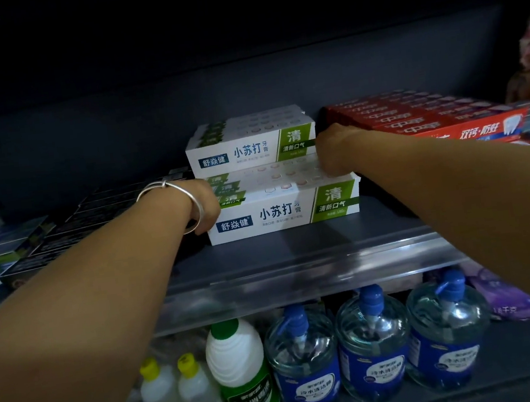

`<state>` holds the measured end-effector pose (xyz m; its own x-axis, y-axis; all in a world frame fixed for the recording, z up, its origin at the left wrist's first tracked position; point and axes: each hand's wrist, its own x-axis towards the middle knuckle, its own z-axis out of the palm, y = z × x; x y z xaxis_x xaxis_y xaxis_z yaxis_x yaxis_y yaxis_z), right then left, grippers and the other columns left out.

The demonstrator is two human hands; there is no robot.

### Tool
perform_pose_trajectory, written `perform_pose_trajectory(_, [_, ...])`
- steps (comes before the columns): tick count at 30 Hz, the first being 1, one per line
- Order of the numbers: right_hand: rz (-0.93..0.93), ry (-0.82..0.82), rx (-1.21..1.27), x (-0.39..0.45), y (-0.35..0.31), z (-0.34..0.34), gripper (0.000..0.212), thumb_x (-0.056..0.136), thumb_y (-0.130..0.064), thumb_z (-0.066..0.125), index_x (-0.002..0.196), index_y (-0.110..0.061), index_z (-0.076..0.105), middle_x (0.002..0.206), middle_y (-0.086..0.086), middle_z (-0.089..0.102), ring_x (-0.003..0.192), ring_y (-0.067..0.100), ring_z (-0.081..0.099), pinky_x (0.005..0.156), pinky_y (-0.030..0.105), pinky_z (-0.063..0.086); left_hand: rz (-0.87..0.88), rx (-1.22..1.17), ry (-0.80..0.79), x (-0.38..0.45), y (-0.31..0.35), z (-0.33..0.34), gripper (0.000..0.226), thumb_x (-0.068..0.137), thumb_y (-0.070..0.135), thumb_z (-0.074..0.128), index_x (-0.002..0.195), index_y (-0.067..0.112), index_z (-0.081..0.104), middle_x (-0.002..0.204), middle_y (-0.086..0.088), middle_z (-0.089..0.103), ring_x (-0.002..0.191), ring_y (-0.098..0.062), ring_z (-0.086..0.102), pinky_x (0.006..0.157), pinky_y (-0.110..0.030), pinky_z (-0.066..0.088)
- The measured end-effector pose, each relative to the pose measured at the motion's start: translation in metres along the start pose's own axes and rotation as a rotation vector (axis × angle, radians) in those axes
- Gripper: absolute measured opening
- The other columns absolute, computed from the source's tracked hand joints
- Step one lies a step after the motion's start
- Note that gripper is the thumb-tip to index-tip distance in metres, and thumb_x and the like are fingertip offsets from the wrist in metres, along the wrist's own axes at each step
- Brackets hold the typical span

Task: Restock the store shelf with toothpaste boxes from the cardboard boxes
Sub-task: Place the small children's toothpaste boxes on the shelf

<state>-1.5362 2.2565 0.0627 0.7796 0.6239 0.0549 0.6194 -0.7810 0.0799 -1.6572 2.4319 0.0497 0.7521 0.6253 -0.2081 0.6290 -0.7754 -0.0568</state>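
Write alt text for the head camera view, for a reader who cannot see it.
Two bare hands reach onto a dim store shelf: the left hand and the right hand touch opposite ends of a stack of white-and-green toothpaste boxes. Red toothpaste boxes lie to the right, with cleaning bottles on the shelf below.

Both hands, left, right, on white toothpaste boxes, dark shelf

White-and-green toothpaste boxes sit stacked flat on the grey shelf, long sides facing out; upper layer sits further back than the lower one; red toothpaste boxes lie just beside them on the right, also flat
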Motion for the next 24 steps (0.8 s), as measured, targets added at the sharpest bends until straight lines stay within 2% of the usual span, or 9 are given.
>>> perform_pose_trajectory(2, [0.009,-0.022,0.001,0.001,0.000,0.000,0.033,0.095,-0.009,0.049,0.126,0.000,0.049,0.118,0.013,0.054,0.104,0.026,0.058,0.081,0.030,0.049,-0.001,-0.036,-0.003,0.005,-0.001,-0.001,0.016,0.063,-0.004,0.064,0.070,0.008,0.055,0.083,-0.009,0.059,0.077,-0.025,0.058,0.068,-0.031,0.050])
perform_pose_trajectory(4, [0.012,-0.039,0.016,0.001,-0.001,-0.001,0.032,0.095,-0.009,0.050,0.125,0.001,0.049,0.110,0.013,0.054,0.097,0.024,0.058,0.080,0.028,0.048,-0.004,-0.056,-0.008,0.006,-0.004,-0.001,0.018,0.063,-0.003,0.066,0.069,0.009,0.055,0.080,-0.007,0.057,0.074,-0.023,0.056,0.069,-0.030,0.050])
perform_pose_trajectory(6, [0.012,-0.053,0.026,0.002,-0.002,-0.003,0.031,0.095,-0.009,0.051,0.123,0.002,0.050,0.101,0.011,0.052,0.086,0.020,0.054,0.077,0.026,0.047,-0.003,-0.066,-0.014,0.006,-0.005,-0.001,0.019,0.063,-0.003,0.067,0.070,0.009,0.055,0.083,-0.007,0.058,0.075,-0.023,0.057,0.070,-0.030,0.051])
perform_pose_trajectory(10, [-0.002,-0.065,0.011,0.003,-0.003,-0.005,0.027,0.095,-0.009,0.049,0.120,0.002,0.051,0.093,0.010,0.050,0.082,0.019,0.052,0.075,0.024,0.045,0.016,-0.067,-0.011,0.006,-0.004,0.000,0.019,0.063,-0.005,0.066,0.076,0.006,0.056,0.098,-0.013,0.061,0.084,-0.027,0.059,0.073,-0.033,0.051])
perform_pose_trajectory(12, [-0.011,-0.077,-0.015,0.000,-0.003,-0.008,0.026,0.096,-0.009,0.047,0.119,0.003,0.052,0.102,0.013,0.056,0.088,0.021,0.058,0.077,0.024,0.047,0.020,-0.061,-0.013,0.005,-0.004,-0.001,0.021,0.064,-0.004,0.066,0.079,0.006,0.057,0.102,-0.013,0.061,0.088,-0.028,0.059,0.075,-0.034,0.052])
perform_pose_trajectory(14, [-0.018,-0.094,-0.034,-0.004,-0.003,-0.011,0.028,0.098,-0.008,0.043,0.122,0.004,0.050,0.117,0.014,0.058,0.103,0.023,0.061,0.082,0.027,0.047,0.022,-0.069,-0.019,0.005,-0.004,-0.002,0.029,0.065,-0.003,0.067,0.092,0.004,0.060,0.105,-0.013,0.061,0.094,-0.029,0.060,0.081,-0.036,0.054])
perform_pose_trajectory(17, [-0.036,-0.110,-0.079,-0.005,-0.003,-0.011,0.029,0.098,-0.008,0.042,0.124,0.004,0.049,0.122,0.014,0.057,0.109,0.024,0.059,0.083,0.027,0.046,0.020,-0.074,-0.016,0.005,-0.005,-0.003,0.038,0.066,-0.002,0.068,0.103,0.003,0.059,0.107,-0.013,0.059,0.096,-0.028,0.058,0.083,-0.036,0.053])
perform_pose_trajectory(21, [-0.044,-0.113,-0.115,-0.006,-0.006,-0.012,0.029,0.098,-0.009,0.044,0.123,0.003,0.050,0.119,0.014,0.058,0.103,0.023,0.061,0.076,0.025,0.046,0.034,-0.069,-0.013,0.004,-0.006,0.000,0.038,0.064,-0.003,0.066,0.101,0.004,0.061,0.106,-0.013,0.061,0.095,-0.029,0.060,0.084,-0.038,0.054])
perform_pose_trajectory(24, [-0.020,-0.128,-0.064,-0.014,-0.003,-0.015,0.030,0.098,-0.007,0.045,0.125,0.005,0.049,0.107,0.013,0.060,0.078,0.021,0.060,0.063,0.025,0.046,0.059,-0.018,0.001,-0.002,-0.004,0.000,0.034,0.067,-0.004,0.065,0.100,0.002,0.061,0.107,-0.013,0.061,0.095,-0.028,0.060,0.080,-0.034,0.053])
